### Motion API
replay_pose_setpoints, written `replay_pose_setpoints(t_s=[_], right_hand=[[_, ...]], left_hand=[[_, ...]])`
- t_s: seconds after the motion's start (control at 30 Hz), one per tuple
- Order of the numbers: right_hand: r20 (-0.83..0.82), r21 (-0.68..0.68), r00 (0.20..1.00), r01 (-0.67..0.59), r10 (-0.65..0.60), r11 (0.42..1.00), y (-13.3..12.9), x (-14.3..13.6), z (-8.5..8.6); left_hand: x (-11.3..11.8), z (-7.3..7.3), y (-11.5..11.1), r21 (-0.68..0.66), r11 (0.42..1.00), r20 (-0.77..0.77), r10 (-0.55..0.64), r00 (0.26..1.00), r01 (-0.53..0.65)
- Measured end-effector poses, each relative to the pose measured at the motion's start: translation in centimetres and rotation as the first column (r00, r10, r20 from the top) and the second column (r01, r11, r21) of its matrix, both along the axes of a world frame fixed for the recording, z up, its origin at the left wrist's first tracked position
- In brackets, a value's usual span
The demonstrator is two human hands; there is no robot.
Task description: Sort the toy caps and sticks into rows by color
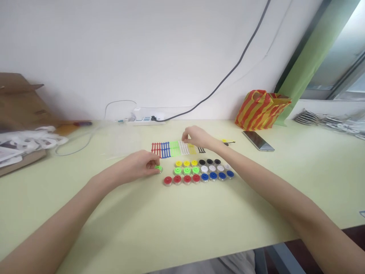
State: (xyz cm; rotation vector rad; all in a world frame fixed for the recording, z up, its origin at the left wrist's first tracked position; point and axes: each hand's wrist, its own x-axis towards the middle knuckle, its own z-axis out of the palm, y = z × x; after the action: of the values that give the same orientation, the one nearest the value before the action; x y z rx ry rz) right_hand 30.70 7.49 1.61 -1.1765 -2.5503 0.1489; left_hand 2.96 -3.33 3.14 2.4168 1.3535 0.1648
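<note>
My left hand [142,164] pinches a small round piece with a green top and clear base [159,168] at the left of the rows. Beyond it, my right hand [196,137] is closed over the flat strips, fingertips together by the white strips [183,147]; anything between them is too small to make out. Green strips [174,148], blue strips [165,149] and red strips [156,149] lie to the left of the white ones. In front stand rows of similar round pieces: yellow [186,163], black [209,161], green [186,170], white [212,168], red [187,179] and blue [213,176].
A power strip [146,121] with a black cable lies along the wall. To the right are a phone [258,140] and a red-and-yellow striped bag [258,110]. A cardboard box [21,101] and white straps [34,140] occupy the left side.
</note>
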Motion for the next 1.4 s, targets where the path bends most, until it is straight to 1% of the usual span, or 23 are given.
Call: replay_pose_setpoints(t_s=[0.07,0.2,0.43,0.6,0.87,1.0,1.2,1.3,1.4], right_hand=[[0.0,0.023,1.0,-0.025,0.025,0.999,-0.3,-1.0,-0.2],[0.029,0.072,0.999,-0.032,0.03,0.997,-0.6,-2.2,-0.8],[0.02,0.049,1.0,-0.018,0.017,0.999,-0.5,-2.1,-1.9],[0.036,0.062,0.999,-0.013,0.011,0.998,-0.8,-2.4,-2.1],[0.043,0.036,0.999,-0.001,-0.001,0.999,-1.0,-2.6,-2.0],[0.072,0.037,0.997,-0.023,0.021,0.999,-1.3,-2.7,-1.6],[0.149,0.034,0.987,-0.067,0.061,0.997,-1.5,-2.7,-1.0],[0.139,0.035,0.987,-0.09,0.084,0.995,-1.6,-2.5,-0.6],[0.083,0.045,0.99,-0.115,0.111,0.992,-1.6,-2.1,0.1]], left_hand=[[0.1,0.0,-0.1,-0.008,1.0,0.008,-0.002,1.0,0.002],[0.3,-0.1,-0.2,0.013,1.0,0.005,0.006,1.0,-0.007],[0.7,-0.2,-0.3,0.024,0.999,-0.005,0.024,1.0,-0.023],[0.7,-0.3,-0.3,0.014,1.0,0.016,0.026,1.0,-0.026],[0.5,-0.4,-0.1,-0.024,0.999,0.014,0.042,0.999,-0.042],[0.5,-0.4,0.0,-0.034,0.998,-0.009,0.057,0.998,-0.058],[0.5,-0.5,0.1,-0.032,0.998,0.006,0.05,0.999,-0.049],[0.4,-0.5,0.1,-0.032,0.998,-0.001,0.046,0.999,-0.046],[0.5,-0.5,0.1,-0.008,0.999,-0.019,0.034,0.999,-0.034]])
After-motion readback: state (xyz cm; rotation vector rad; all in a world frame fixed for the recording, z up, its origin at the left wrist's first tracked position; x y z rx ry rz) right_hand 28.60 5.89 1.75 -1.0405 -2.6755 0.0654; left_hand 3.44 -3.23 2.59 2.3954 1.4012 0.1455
